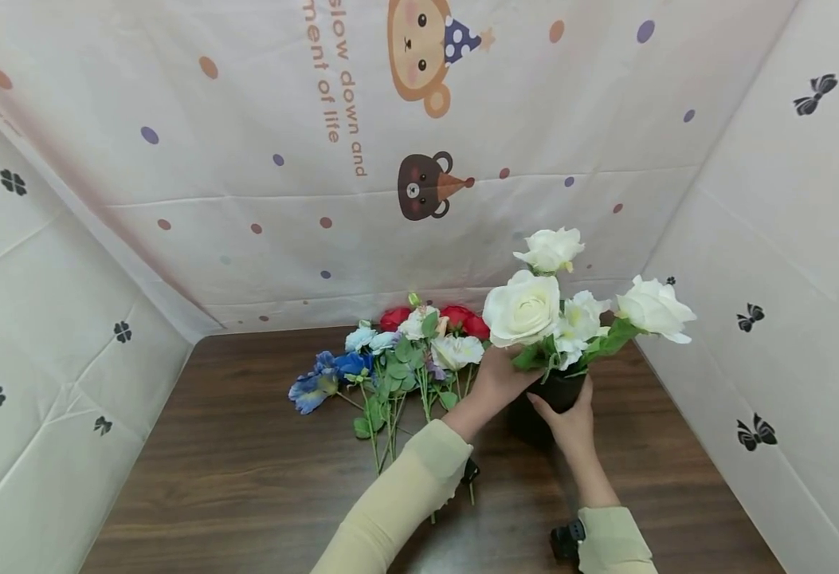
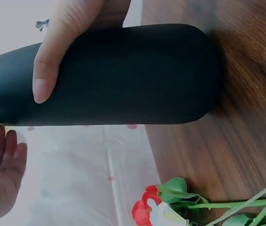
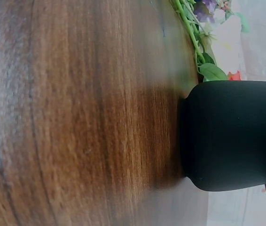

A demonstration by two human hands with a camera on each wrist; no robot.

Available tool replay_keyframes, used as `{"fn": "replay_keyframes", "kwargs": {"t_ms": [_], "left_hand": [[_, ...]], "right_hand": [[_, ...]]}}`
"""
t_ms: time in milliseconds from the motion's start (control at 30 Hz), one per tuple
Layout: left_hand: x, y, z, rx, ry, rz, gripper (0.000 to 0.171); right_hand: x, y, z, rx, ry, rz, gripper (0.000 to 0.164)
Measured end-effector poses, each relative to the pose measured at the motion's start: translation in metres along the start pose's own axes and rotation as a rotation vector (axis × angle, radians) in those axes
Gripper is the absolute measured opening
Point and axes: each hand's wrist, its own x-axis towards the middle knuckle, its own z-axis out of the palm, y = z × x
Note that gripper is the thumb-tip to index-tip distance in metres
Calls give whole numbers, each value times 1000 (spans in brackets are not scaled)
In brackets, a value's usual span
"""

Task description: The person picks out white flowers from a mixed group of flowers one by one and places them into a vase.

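Note:
A black vase (image 2: 137, 75) stands upright on the table, bearing several white flowers with green leaves. My right hand (image 1: 573, 422) grips it near the top, the thumb lying across its side in the left wrist view. Just left of the vase's mouth is my left hand (image 1: 501, 383), under a large white rose (image 1: 523, 309). In the left wrist view some left fingers (image 2: 11, 155) are loosely bent beside the rim; the others run out of frame toward the stems. Whether they pinch a stem is hidden. Another white rose (image 1: 654, 309) leans out to the right.
Left of the vase lies a pile of loose artificial flowers, with blue blooms (image 1: 315, 387), red blooms (image 1: 394, 319) and long green stems (image 1: 390, 430). The dark wooden table (image 1: 247, 478) is bordered by printed white cloth walls (image 1: 283, 239) behind and at both sides.

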Motion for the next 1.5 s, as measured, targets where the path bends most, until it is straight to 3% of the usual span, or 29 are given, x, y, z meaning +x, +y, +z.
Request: {"fn": "replay_keyframes", "kwargs": {"t_ms": [67, 167, 300, 433, 600, 733, 833, 933, 1100, 1300, 1500], "left_hand": [[0, 0, 0, -75, 7, -26, 28], [-1, -1, -1, -133, 54, 10, 17], [2, -4, 0, -119, 111, 93, 40], [3, -5, 3, -154, 109, 62, 40], [1, -3, 5, -217, 53, -2, 11], [-2, -5, 5, -292, 22, 3, 26], [-4, -7, 5, -408, 36, 0, 42], [-4, -10, 6, -472, 60, 18, 40], [-1, -11, 5, -464, 89, 66, 20], [1, -11, 5, -501, 72, 25, 20], [4, -13, 6, -457, 69, -2, 20]], "right_hand": [[0, 0, -1, 0, -3, 8, 109], [0, -1, -2, -15, -9, 26, 109], [0, 0, -2, -20, -18, 37, 109], [0, 1, -1, -20, -20, 29, 109], [0, 2, 1, -68, -3, -82, 104], [-1, 2, 2, -107, 9, -159, 103], [-1, 1, 1, -92, 4, -114, 104], [0, 0, 0, -63, -5, -35, 107], [0, 0, 0, -54, 1, 0, 108], [-1, 1, 2, -18, 30, -85, 107], [0, 2, 3, 26, 37, -116, 109]]}}
